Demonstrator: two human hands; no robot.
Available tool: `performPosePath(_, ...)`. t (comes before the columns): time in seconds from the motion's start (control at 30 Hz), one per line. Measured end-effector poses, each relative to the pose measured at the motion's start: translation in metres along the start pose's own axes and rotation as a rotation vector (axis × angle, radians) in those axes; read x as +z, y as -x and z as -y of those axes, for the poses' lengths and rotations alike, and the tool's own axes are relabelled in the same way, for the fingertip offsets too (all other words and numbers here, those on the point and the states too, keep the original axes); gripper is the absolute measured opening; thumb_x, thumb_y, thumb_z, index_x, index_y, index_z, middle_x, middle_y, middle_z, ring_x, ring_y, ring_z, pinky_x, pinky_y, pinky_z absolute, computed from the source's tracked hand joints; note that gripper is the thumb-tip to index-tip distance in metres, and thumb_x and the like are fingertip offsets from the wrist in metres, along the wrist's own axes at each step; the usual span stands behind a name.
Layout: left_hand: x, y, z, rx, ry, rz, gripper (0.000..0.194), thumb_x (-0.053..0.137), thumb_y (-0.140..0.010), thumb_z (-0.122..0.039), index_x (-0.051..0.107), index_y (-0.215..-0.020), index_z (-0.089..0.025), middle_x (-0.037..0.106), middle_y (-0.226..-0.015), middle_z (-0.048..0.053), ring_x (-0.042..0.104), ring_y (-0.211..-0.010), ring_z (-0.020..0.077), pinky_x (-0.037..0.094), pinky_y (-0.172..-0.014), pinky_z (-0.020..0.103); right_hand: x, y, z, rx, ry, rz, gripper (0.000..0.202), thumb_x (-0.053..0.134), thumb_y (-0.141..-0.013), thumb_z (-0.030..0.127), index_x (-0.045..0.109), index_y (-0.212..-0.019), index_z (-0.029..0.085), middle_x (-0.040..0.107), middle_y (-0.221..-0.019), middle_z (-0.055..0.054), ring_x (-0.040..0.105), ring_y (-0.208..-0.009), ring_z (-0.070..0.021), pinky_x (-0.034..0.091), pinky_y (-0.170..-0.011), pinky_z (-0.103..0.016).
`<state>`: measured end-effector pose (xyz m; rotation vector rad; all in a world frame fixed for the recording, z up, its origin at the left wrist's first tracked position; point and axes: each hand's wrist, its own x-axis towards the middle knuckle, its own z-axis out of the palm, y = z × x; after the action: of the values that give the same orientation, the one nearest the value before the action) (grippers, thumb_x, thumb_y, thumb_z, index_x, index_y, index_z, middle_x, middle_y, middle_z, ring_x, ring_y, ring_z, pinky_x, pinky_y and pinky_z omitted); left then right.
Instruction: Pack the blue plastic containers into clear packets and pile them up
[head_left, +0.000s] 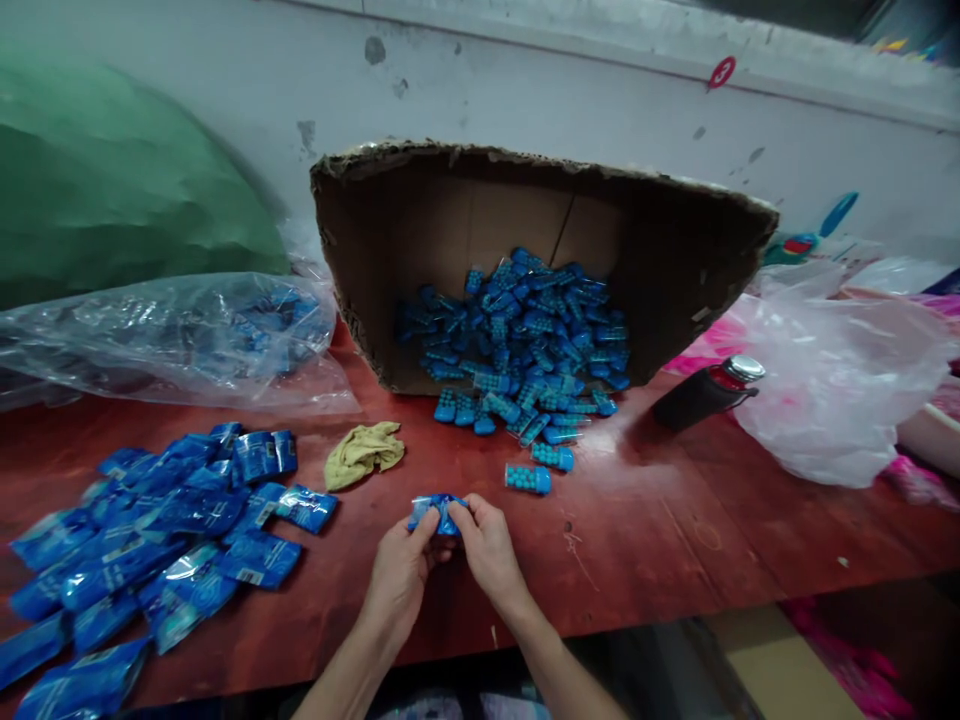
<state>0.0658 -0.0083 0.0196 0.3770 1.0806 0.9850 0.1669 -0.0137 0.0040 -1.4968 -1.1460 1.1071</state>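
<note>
Blue packet (437,512), one, pinched between your left hand (401,580) and right hand (487,548), fingers clamped on its ends, above the red table (660,540). Step: likely bagging. Finished packets (150,540) at nine o'clock; loose tubes (525,340) in box (675,250) at twelve.

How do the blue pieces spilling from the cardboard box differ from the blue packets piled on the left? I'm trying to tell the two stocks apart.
The pieces in the cardboard box are small, stubby, studded blue tubes, bare and heaped loosely; the blue packets are flat, shiny, sealed wrappers, larger and spread on the red table. Tubes spill from the tipped box; packets lie in the open. Both are blue. The left hand and right hand hold one packet between them.
</note>
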Motion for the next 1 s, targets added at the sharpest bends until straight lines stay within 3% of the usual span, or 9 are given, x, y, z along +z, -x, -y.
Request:
performPosePath(0.13,-0.006,0.003,-0.005,-0.110,-0.047,0.065,0.020,0.070,-0.061,-0.025,0.061,-0.071,-0.010,0.064,-0.059,0.004,0.056,-0.048,0.0105,0.042,-0.044,0.020,-0.024,0.000,0.011,-0.153,0.232,0.069,0.027,0.044,-0.083,0.032,0.052,-0.062,0.018,0.046,-0.059,0.003,0.044,-0.057,-0.0112,0.035,-0.055,-0.022)
performPosePath(0.23,-0.011,0.003,-0.006,-0.113,-0.026,-0.014,0.018,0.068,-0.063,-0.025,0.057,-0.065,-0.012,0.060,-0.052,0.001,0.055,-0.045,0.0095,0.041,-0.041,0.018,-0.051,-0.007,0.012,-0.276,0.611,-0.043,0.018,0.049,-0.082,0.028,0.059,-0.093,0.018,0.057,-0.093,-0.007,0.050,-0.086,-0.0212,0.036,-0.074,-0.031)
performPosePath(0.3,-0.013,0.004,-0.004,-0.140,0.001,-0.047,0.017,0.065,-0.066,-0.026,0.053,-0.064,-0.014,0.058,-0.049,0.000,0.055,-0.043,0.0094,0.041,-0.040,0.018,-0.068,-0.012,0.007,-0.238,0.894,-0.175,0.027,0.050,-0.080,0.024,0.056,-0.105,0.017,0.054,-0.107,-0.014,0.045,-0.097,-0.0286,0.034,-0.077,-0.039)
performPosePath(0.4,-0.013,0.005,-0.003,-0.190,0.045,-0.054,0.016,0.060,-0.072,-0.026,0.051,-0.066,-0.015,0.057,-0.048,0.000,0.054,-0.041,0.0090,0.041,-0.038,0.017,-0.079,-0.017,-0.002,-0.166,1.111,-0.223,0.028,0.049,-0.080,0.020,0.055,-0.107,0.017,0.055,-0.100,-0.016,0.046,-0.093,-0.0304,0.034,-0.072,-0.040)
performPosePath(0.5,-0.010,0.006,-0.003,-0.235,0.090,-0.063,0.015,0.056,-0.075,-0.026,0.051,-0.068,-0.015,0.057,-0.047,0.000,0.054,-0.040,0.0088,0.041,-0.037,0.016,-0.072,-0.015,-0.005,-0.188,1.086,-0.146,0.023,0.053,-0.079,0.023,0.056,-0.102,0.020,0.056,-0.090,-0.011,0.048,-0.086,-0.0272,0.037,-0.070,-0.037)
performPosePath(0.6,-0.010,0.006,-0.005,-0.292,0.129,-0.079,0.014,0.054,-0.077,-0.025,0.051,-0.069,-0.014,0.057,-0.047,0.000,0.054,-0.040,0.0092,0.043,-0.037,0.017,-0.061,-0.013,-0.004,-0.225,0.978,-0.092,0.025,0.056,-0.075,0.021,0.055,-0.100,0.021,0.055,-0.092,-0.008,0.049,-0.089,-0.0263,0.039,-0.072,-0.037)
performPosePath(0.83,-0.009,0.003,-0.006,-0.257,0.170,-0.162,0.013,0.052,-0.078,-0.022,0.053,-0.069,-0.013,0.057,-0.047,0.000,0.055,-0.040,0.0092,0.044,-0.038,0.017,-0.056,0.005,0.020,-0.275,0.374,-0.044,0.025,0.053,-0.076,0.018,0.052,-0.100,0.021,0.052,-0.094,-0.003,0.053,-0.087,-0.0172,0.043,-0.078,-0.028)
performPosePath(1.0,-0.008,0.004,-0.005,-0.221,0.163,-0.133,0.015,0.052,-0.078,-0.024,0.052,-0.069,-0.012,0.058,-0.047,0.001,0.056,-0.041,0.0096,0.044,-0.039,0.017,-0.048,0.026,0.033,-0.355,0.417,0.087,0.031,0.053,-0.075,0.013,0.052,-0.105,0.023,0.048,-0.096,-0.004,0.050,-0.090,-0.0175,0.042,-0.080,-0.029)
